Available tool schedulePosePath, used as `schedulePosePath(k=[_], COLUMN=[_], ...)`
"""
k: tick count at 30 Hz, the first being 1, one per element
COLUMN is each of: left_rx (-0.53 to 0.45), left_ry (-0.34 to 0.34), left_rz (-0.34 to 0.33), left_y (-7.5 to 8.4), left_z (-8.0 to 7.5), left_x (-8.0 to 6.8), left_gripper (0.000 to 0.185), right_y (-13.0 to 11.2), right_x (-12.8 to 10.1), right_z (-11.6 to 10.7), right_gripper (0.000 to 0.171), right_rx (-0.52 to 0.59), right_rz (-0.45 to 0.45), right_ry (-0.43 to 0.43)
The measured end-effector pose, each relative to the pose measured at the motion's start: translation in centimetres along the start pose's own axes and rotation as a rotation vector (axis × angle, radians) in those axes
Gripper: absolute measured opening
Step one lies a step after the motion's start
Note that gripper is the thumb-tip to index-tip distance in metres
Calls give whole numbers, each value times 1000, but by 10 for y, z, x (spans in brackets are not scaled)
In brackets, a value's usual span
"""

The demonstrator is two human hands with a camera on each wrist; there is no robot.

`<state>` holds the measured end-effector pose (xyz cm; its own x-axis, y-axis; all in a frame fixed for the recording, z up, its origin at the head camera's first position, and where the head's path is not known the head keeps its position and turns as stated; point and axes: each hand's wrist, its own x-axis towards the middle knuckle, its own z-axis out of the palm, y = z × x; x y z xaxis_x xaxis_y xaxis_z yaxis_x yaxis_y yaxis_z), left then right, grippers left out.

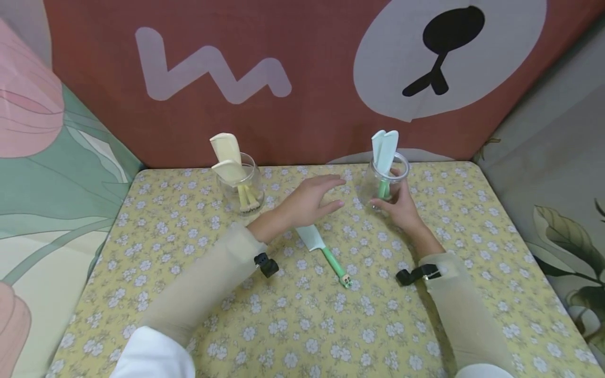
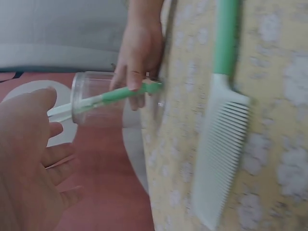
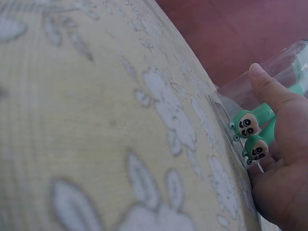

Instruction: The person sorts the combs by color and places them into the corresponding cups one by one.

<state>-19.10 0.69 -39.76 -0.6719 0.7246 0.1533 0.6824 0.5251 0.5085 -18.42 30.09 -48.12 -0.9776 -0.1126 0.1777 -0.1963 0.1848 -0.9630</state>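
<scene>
My right hand (image 1: 403, 209) holds the side of a clear glass jar (image 1: 366, 190), thumb and fingers spread around it. Two pale mint combs (image 1: 386, 149) with green handles stand in that jar, wide ends up. In the right wrist view their frog-hooded face tips (image 3: 248, 124) rest near the jar's base. My left hand (image 1: 312, 202) hovers over the table between two jars, fingers extended and holding nothing. Below it lies a loose comb (image 2: 222, 139) with a green handle, its blade partly hidden by the hand in the head view.
A second glass jar (image 1: 257, 185) stands at the back left with cream combs (image 1: 228, 152) leaning in it. Behind both jars rises a red-brown printed backdrop (image 1: 321, 134). A yellow floral cloth (image 1: 283, 331) covers the table.
</scene>
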Motion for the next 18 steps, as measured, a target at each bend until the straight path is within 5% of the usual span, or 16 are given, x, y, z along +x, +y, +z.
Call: schedulePosePath(k=[8, 18], left_rx=[134, 208], left_ry=[-48, -114], left_rz=[10, -61], left_y=[-14, -40], left_z=[12, 27], left_x=[-27, -54], left_gripper=[57, 60], right_y=[-2, -4], right_x=[0, -1], right_z=[-1, -1], right_gripper=[96, 98], right_rx=[-22, -46], right_rz=[27, 66], right_ry=[-1, 7])
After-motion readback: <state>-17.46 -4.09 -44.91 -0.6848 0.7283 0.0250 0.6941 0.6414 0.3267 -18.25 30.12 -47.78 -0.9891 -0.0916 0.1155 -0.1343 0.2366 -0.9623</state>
